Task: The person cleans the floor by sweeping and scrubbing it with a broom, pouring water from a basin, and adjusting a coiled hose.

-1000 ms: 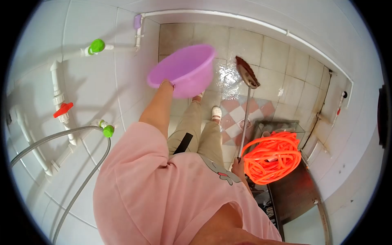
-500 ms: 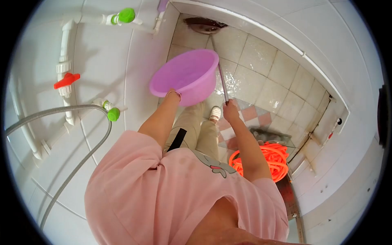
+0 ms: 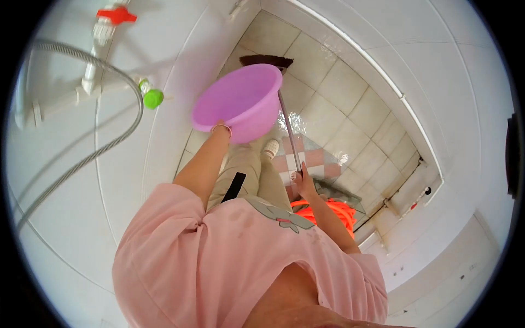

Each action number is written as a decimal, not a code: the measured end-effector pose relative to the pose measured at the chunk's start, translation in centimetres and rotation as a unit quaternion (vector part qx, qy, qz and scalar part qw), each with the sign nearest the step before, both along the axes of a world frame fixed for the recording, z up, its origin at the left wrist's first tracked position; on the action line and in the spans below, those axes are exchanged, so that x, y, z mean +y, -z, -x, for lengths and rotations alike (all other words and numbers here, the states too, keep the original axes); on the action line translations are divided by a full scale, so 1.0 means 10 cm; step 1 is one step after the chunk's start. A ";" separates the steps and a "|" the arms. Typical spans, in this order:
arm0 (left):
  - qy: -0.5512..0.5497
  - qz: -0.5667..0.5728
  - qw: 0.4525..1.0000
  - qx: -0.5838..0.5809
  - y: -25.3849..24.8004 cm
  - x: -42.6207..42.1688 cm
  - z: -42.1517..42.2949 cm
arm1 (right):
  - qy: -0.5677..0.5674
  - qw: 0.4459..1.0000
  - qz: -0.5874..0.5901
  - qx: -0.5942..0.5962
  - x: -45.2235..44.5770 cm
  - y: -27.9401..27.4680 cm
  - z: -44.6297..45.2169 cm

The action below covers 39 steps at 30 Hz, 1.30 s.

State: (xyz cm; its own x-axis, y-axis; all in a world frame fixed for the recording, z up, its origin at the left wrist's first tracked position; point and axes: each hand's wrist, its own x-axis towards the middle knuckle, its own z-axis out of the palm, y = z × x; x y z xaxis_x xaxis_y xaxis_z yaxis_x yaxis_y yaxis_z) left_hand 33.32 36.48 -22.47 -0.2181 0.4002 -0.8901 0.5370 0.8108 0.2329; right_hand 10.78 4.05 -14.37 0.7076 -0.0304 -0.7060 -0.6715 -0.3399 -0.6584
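My left hand point(image 3: 221, 127) grips the near rim of a pink-purple plastic basin point(image 3: 262, 117), which is tilted and held in front of my legs. Its fingers are partly hidden by the rim. My right hand point(image 3: 304, 179) is closed around the upper end of a thin broom handle point(image 3: 290, 134). Beyond the basin, the dark bristles of the broom point(image 3: 265, 60) rest on the wet tiled floor. The basin covers the part where handle and broom head meet. Inside the basin I see only its bare pink wall.
Bright orange hose point(image 3: 336, 214) lies coiled beside my right arm, near a grey crate-like thing point(image 3: 342, 195). Along the left wall run white pipes with a red valve handle point(image 3: 116, 16), a green tap knob point(image 3: 153, 99) and a looping metal shower hose point(image 3: 82, 164). Water glistens on the floor tiles point(image 3: 350, 134).
The broom head has come back from the far wall toward the basin, and my right hand has drawn closer to my body. My left hand still holds the basin. The view has shifted.
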 end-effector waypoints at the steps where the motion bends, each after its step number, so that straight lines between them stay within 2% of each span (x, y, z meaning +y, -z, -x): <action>1: -0.007 0.002 1.000 -0.005 0.01 0.05 0.09 | -0.028 0.995 0.057 0.076 0.04 -0.02 -0.21; 4: -0.020 0.000 1.000 -0.017 -0.02 0.15 0.37 | -0.049 0.995 0.081 -0.034 0.17 0.38 -0.91; 7: -0.017 -0.020 1.000 -0.010 -0.19 0.18 0.65 | -0.094 0.976 0.193 -0.038 0.22 0.31 -1.43; 8: -0.024 -0.025 0.999 -0.006 -0.25 0.22 0.73 | -0.088 0.981 0.172 0.004 0.23 0.16 -1.43; 10: -0.039 -0.035 0.999 0.001 -0.36 0.26 0.89 | -0.077 0.984 0.134 0.091 0.19 -0.11 -1.31; 12: -0.022 -0.023 0.999 -0.018 -0.52 0.32 1.08 | -0.099 0.985 0.132 0.042 0.14 0.09 -0.60; 13: -0.013 -0.018 0.999 -0.031 -0.57 0.37 1.14 | -0.100 0.988 0.121 0.012 0.16 0.05 -0.30; 15: -0.021 -0.015 1.000 -0.007 -0.59 0.48 1.25 | -0.068 0.993 0.080 0.045 0.27 -0.29 0.11; 18: -0.016 -0.007 1.000 0.018 -0.60 0.56 1.42 | -0.072 0.993 0.095 -0.021 0.41 0.16 0.29; 19: -0.010 -0.005 1.000 0.025 -0.61 0.58 1.48 | -0.064 0.991 0.116 -0.033 0.51 0.24 0.07; 21: -0.012 -0.019 1.000 0.021 -0.63 0.61 1.60 | -0.052 0.996 0.049 0.044 0.64 0.32 -0.75; 22: -0.012 -0.028 0.999 0.016 -0.64 0.66 1.65 | -0.058 0.993 0.105 -0.003 0.70 0.61 -1.04; 24: -0.024 -0.020 0.999 0.007 -0.57 0.86 1.86 | -0.006 0.994 0.107 0.033 0.85 0.52 -1.53; 26: -0.026 -0.024 0.999 0.012 -0.59 1.05 2.06 | -0.082 0.987 0.139 0.024 0.84 0.52 -1.59; 28: -0.017 -0.041 0.999 0.030 -0.64 1.22 2.25 | -0.114 0.981 0.157 0.025 0.92 0.46 -1.47; 30: -0.045 -0.031 0.998 0.032 -0.72 1.43 2.45 | -0.099 0.981 0.160 0.037 1.08 0.31 -1.06; 32: -0.061 -0.032 0.997 0.038 -0.80 1.59 2.65 | -0.124 0.980 0.153 -0.025 1.19 0.45 -0.40; 36: -0.070 -0.044 0.995 0.048 -0.94 1.87 3.01 | -0.227 0.958 0.112 0.133 1.36 -0.22 0.51; 38: -0.078 -0.044 0.995 0.048 -0.96 2.04 3.18 | -0.248 0.963 0.093 0.049 1.32 -0.19 1.06; 39: -0.083 -0.042 0.995 0.047 -0.99 2.13 3.27 | -0.211 0.974 0.056 0.056 1.39 -0.23 1.14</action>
State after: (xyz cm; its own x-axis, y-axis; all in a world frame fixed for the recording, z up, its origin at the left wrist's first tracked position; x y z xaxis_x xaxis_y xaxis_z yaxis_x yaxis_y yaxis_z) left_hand 0.65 57.75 -12.60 -0.3680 0.4239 -0.8276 0.4209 0.8696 0.2583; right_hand -0.60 17.99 -12.02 0.5927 0.1644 -0.7884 -0.5225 -0.6666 -0.5317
